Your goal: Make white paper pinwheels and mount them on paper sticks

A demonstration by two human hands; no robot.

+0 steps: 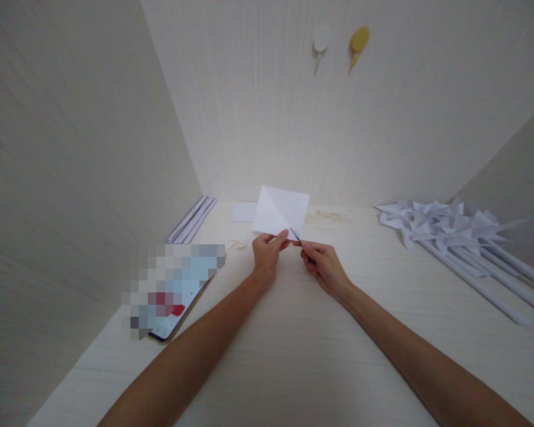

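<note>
My left hand [267, 250] pinches the lower edge of a white sheet of paper [281, 210] and holds it up above the desk; a diagonal crease runs across the sheet. My right hand [323, 264] is closed around a thin dark tool [299, 241], likely small scissors or a blade. The tool's tip points up and left and meets the paper's bottom edge beside my left fingertips.
A phone [173, 308] lies at the left on the pale wooden desk [293, 356]. White paper sticks [193, 220] lie by the left wall. A second white sheet [244, 212] lies behind the held one. Several paper pinwheels on sticks [445, 228] lie at the right. Two hooks [340, 44] hang on the back wall.
</note>
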